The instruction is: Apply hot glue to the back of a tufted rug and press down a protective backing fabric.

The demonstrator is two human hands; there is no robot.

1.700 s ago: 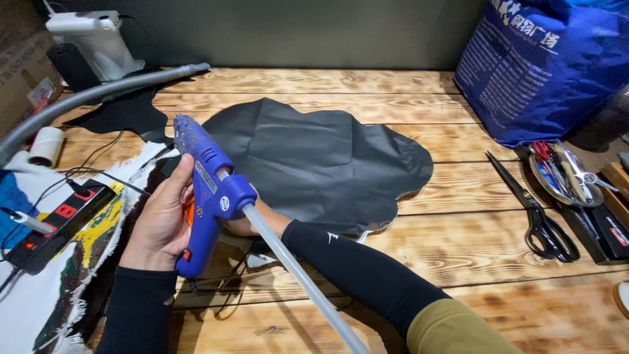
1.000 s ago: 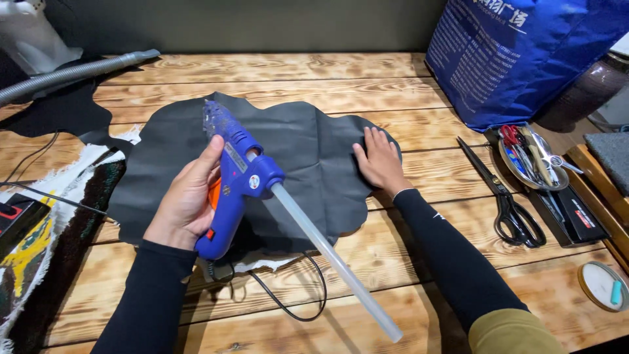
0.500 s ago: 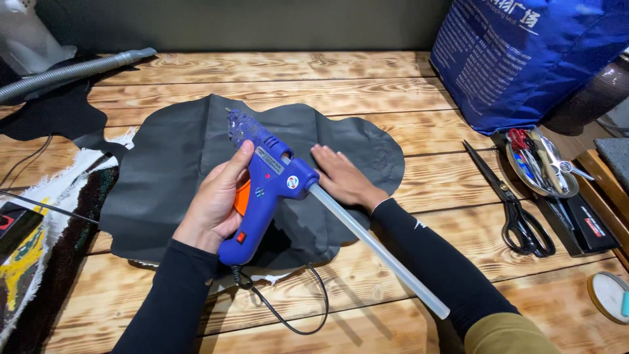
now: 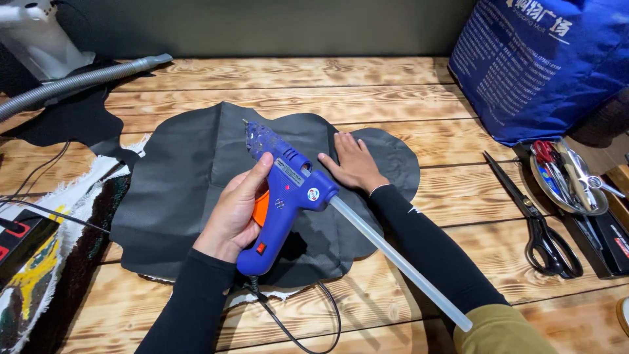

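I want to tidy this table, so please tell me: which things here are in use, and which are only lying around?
In use:
- blue glue gun with its clear glue stick, held in the left hand
- black sheet, pressed flat by the right hand

Lying around:
- black scissors
- metal tray of tools
- blue bag
- grey hose

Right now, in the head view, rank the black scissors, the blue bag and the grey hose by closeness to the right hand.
From the right hand, flat on the black sheet:
1. Black scissors, to its right on the table.
2. Blue bag, upper right, at the back.
3. Grey hose, far upper left.
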